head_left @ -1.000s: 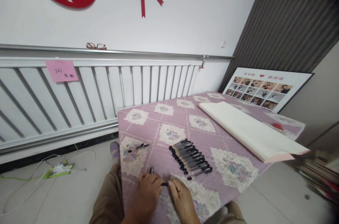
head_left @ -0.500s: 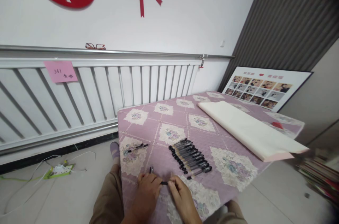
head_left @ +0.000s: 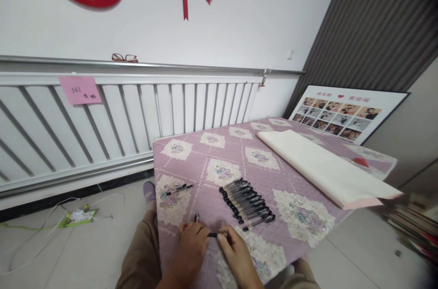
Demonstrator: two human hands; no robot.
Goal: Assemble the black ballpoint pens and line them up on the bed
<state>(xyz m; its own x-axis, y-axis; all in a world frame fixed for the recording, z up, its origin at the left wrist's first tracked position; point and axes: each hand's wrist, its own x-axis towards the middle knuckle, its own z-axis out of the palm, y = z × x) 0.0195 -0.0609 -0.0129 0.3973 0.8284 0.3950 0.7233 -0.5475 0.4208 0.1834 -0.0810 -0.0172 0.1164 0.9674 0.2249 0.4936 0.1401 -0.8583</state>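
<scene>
Both hands rest on the near edge of a purple patterned tablecloth [head_left: 205, 154]. My left hand [head_left: 189, 247] and my right hand [head_left: 236, 257] are closed on the two ends of one black pen [head_left: 212, 234], of which only a short piece shows between them. Another black pen part [head_left: 196, 217] sticks up just behind my left hand. A neat row of several black pens [head_left: 247, 202] lies just beyond my right hand. Two more pens [head_left: 178, 188] lie apart at the left side of the cloth.
A long cream paper roll [head_left: 325, 170] lies across the table's right half, with a small red thing [head_left: 360, 162] beyond it. A white radiator [head_left: 137, 116] with a pink note [head_left: 80, 90] and red glasses [head_left: 124, 58] runs behind. A photo board [head_left: 345, 113] leans at the right. Cables lie on the floor [head_left: 78, 214].
The hands keep the same grip on the pen; my right hand has shifted very slightly. The view has drifted a little.
</scene>
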